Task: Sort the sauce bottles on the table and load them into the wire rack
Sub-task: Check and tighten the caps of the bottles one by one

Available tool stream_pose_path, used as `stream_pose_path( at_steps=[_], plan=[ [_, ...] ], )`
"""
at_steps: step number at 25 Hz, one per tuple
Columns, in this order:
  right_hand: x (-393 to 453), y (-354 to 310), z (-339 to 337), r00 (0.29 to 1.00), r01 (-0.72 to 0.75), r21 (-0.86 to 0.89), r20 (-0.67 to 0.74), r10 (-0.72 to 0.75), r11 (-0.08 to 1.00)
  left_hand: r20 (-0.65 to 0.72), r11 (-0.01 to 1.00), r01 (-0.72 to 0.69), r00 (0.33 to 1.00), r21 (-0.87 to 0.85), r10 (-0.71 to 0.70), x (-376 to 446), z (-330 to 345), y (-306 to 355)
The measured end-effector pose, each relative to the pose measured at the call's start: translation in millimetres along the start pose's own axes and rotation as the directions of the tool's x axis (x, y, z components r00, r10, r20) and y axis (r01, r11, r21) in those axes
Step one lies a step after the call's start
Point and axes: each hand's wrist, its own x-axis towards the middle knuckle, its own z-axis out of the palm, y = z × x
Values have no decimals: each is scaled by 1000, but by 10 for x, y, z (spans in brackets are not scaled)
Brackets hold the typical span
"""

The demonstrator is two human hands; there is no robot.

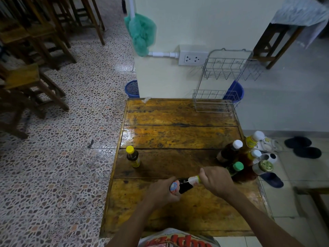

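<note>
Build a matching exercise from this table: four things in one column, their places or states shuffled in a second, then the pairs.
Things:
1. small dark bottle with yellow cap
2. dark bottle with colourful label
3. two-tier silver wire rack
4. dark bottle with green cap

Places or states:
A. in the bottle cluster at the right edge
B. empty, at the far right corner
C. alone near the left edge
D. held tilted in both hands

Pairs: 1-C, 2-D, 3-B, 4-A

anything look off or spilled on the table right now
No spill shows. The dark sauce bottle is held sideways above the wooden table by the left hand at its base and the right hand at its cap. The wire rack holds no bottles.
</note>
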Motion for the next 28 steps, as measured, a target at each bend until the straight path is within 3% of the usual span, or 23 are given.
stream_pose_path(
  at_steps=[2, 4, 5, 6, 7, 9, 10, 11, 13, 15, 17, 19, 21, 25, 28],
  plan=[
    [-15, 9, 62, 993, -81, -10, 87, 82, 997, -13, 997, 18, 1000, 80, -17, -17, 17, 11],
    [-92, -35, 122, 943, -184, -8, 280, 179, 983, -32, 985, 18, 999, 169, -13, -6, 34, -4],
    [-66, -37, 144, 942, -193, 34, 284, 176, 981, -51, 975, 5, 999, 222, 7, -5, 39, -4],
    [-69, -33, 206, 908, -308, 90, 326, 264, 947, -74, 962, -12, 997, 272, 34, -1, 53, -6],
    [-120, -43, 239, 850, -418, 125, 403, 339, 900, -92, 948, -29, 994, 316, 60, -5, 72, -9],
    [-132, -44, 231, 642, -710, 241, 609, 466, 662, -113, 909, -70, 985, 412, 127, 12, 131, -37],
    [-153, -43, 220, 502, -830, 252, 728, 467, 499, -120, 881, -91, 979, 464, 165, 27, 159, -45],
    [-175, -15, 218, 412, -897, 271, 798, 439, 350, -127, 860, -106, 973, 500, 194, 46, 184, -43],
    [-236, 21, 176, 397, -910, 288, 815, 422, 299, -147, 845, -117, 963, 522, 225, 84, 225, -40],
    [-273, -20, 84, 473, -878, 360, 753, 458, 316, -190, 858, -116, 952, 500, 239, 135, 237, -8],
    [-298, -57, 14, 593, -805, 449, 605, 530, 388, -213, 883, -120, 947, 453, 238, 202, 232, 51],
    [-354, -105, -102, 738, -673, 475, 385, 554, 567, -233, 920, -127, 946, 371, 225, 265, 258, 158],
    [-427, -146, -265, 859, -508, 423, 182, 479, 750, -221, 943, -168, 946, 288, 236, 325, 369, 300],
    [-569, -92, -445, 910, -385, 241, -59, 409, 891, -105, 962, -270, 958, -30, 265, 438, 678, 677],
    [-620, 57, -494, 916, -367, 223, -81, 392, 903, -117, 953, -302, 947, -17, 298, 572, 853, 975]
  ],
)
